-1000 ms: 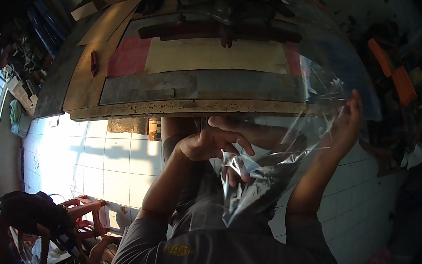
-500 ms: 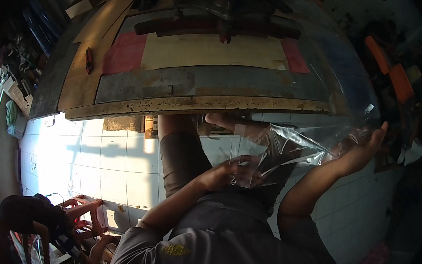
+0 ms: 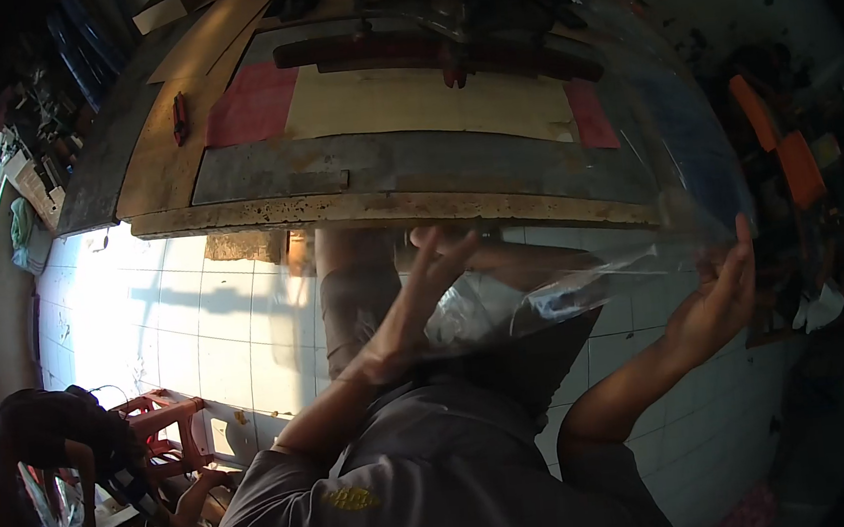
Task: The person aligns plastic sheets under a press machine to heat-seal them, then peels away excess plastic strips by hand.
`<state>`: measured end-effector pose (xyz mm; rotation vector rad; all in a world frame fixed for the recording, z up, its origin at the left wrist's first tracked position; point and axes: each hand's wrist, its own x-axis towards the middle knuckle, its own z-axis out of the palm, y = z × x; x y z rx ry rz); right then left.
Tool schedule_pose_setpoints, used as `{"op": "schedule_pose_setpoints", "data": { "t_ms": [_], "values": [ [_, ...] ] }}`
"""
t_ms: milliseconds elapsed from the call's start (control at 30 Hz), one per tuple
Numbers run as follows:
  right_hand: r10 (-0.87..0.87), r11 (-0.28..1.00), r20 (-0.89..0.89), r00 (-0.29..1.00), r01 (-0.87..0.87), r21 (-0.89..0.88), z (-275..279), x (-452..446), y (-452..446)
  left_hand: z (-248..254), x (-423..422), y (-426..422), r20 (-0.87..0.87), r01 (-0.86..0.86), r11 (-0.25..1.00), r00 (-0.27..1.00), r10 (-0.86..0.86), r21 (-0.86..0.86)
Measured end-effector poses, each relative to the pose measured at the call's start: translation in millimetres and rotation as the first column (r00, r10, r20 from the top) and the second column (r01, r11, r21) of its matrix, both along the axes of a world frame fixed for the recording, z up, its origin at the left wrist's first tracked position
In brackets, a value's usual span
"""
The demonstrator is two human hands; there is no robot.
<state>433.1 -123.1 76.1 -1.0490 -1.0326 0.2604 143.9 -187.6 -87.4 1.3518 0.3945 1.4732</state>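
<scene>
Film [image 3: 561,300], clear and shiny, stretches left to right before us, on the near side of the workbench [image 3: 387,206]. Our left hand [image 3: 414,306], blurred, has its fingers straight and apart at the film's left end. Our right hand [image 3: 716,296] is raised at the right end, and we cannot tell whether it grips. Far left on the workbench we see a red tool [image 3: 180,120].

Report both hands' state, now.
Left hand: open, blurred, fingers extended; contact with the clear plastic unclear.
Right hand: at the plastic's far end; whether it grips cannot be told.
</scene>
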Motion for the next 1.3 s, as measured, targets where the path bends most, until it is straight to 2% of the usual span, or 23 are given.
{"op": "schedule_pose_setpoints", "data": {
  "t_ms": [33, 67, 167, 233, 267, 333, 400, 500, 533, 633, 700, 767, 800, 900, 933, 1000, 1100, 1133, 1200, 1233, 1267, 1300],
  "values": [
    [0.023, 1.0, 0.012, 1.0, -0.023, -0.01, -1, 1, -2, -17, 8, -2, -0.223, -0.054, 0.998, 0.973, 0.06, 0.037],
    [0.047, 0.999, 0.025, 0.999, -0.046, -0.023, -3, 0, -5, -34, 14, -5, -0.288, 0.017, 1.0, 0.958, -0.018, -0.004],
    [0.065, 0.995, 0.123, 0.99, -0.055, -0.079, -8, -2, -7, -38, 27, -16, -0.41, 0.147, 0.989, 0.9, -0.147, -0.033],
    [0.046, 0.993, 0.169, 0.984, -0.027, -0.112, -7, -4, -8, -12, 31, -24, -0.597, 0.19, 0.981, 0.783, -0.175, -0.039],
    [0.031, 0.992, 0.171, 0.985, -0.009, -0.123, -5, -6, -8, 4, 29, -26, -0.729, 0.21, 0.973, 0.652, -0.209, -0.091],
    [0.049, 0.993, 0.136, 0.99, -0.034, -0.109, 0, -8, -7, -23, 38, -24, -0.616, 0.27, 0.96, 0.744, -0.26, -0.079],
    [0.116, 0.992, 0.065, 0.991, -0.112, -0.065, 1, -9, -8, -58, 57, -36, -0.721, 0.185, 0.983, 0.68, -0.13, -0.003],
    [0.245, 0.968, -0.006, 0.969, -0.245, -0.053, -4, -7, -10, -26, 70, -45, -0.518, -0.019, 0.998, 0.855, -0.017, -0.064],
    [0.193, 0.979, 0.033, 0.981, -0.19, -0.073, -5, -8, -10, -9, 67, -39, -0.405, 0.04, 0.977, 0.906, -0.123, -0.207],
    [0.064, 0.992, 0.154, 0.986, -0.046, -0.117, -7, -8, -10, -6, 67, -22, -0.047, 0.074, 0.806, 0.991, -0.125, -0.587],
    [0.024, 0.992, 0.228, 0.973, 0.005, -0.125, -7, 1, -9, 13, 51, -13, -0.122, 0.07, 0.733, 0.971, -0.205, -0.676],
    [-0.089, 0.978, 0.358, 0.929, 0.151, -0.147, -11, 16, -12, 31, 32, -11, -0.219, 0.067, 0.697, 0.924, -0.313, -0.714],
    [-0.141, 0.963, 0.421, 0.896, 0.223, -0.151, -14, 24, -15, 21, 24, -12, -0.247, 0.067, 0.772, 0.927, -0.283, -0.633],
    [-0.108, 0.943, 0.535, 0.838, 0.257, -0.212, -12, 44, -27, 39, -11, -11, -0.376, -0.066, 0.933, 0.923, -0.077, -0.354],
    [-0.032, 0.938, 0.531, 0.847, 0.209, -0.278, -12, 50, -33, 48, -21, -11, -0.3, -0.063, 0.925, 0.952, -0.057, -0.375],
    [0.095, 0.973, 0.579, 0.81, 0.048, -0.227, -17, 64, -39, 66, -39, -15, -0.144, -0.05, 0.908, 0.99, -0.012, -0.417],
    [0.298, 0.951, 0.559, 0.774, -0.191, -0.243, -24, 65, -37, 85, -54, -24, -0.202, -0.279, 0.868, 0.956, 0.212, -0.411],
    [0.369, 0.928, 0.536, 0.759, -0.268, -0.26, -25, 63, -36, 90, -67, -28, -0.076, -0.149, 0.837, 0.989, 0.128, -0.526],
    [0.441, 0.896, 0.452, 0.775, -0.353, -0.27, -26, 44, -42, 95, -64, -25, 0.019, -0.065, 0.92, 0.997, 0.079, -0.385],
    [0.475, 0.878, 0.41, 0.779, -0.394, -0.271, -25, 35, -44, 102, -63, -23, 0.127, 0.06, 0.931, 0.992, -0.015, -0.359],
    [0.452, 0.892, 0.513, 0.729, -0.364, -0.269, -27, 32, -44, 108, -62, -22, 0.228, 0.185, 0.927, 0.967, -0.113, -0.327],
    [0.506, 0.861, 0.575, 0.643, -0.421, -0.286, -29, 29, -44, 108, -60, -20, 0.174, 0.194, 0.917, 0.975, -0.14, -0.347]
  ]
}}
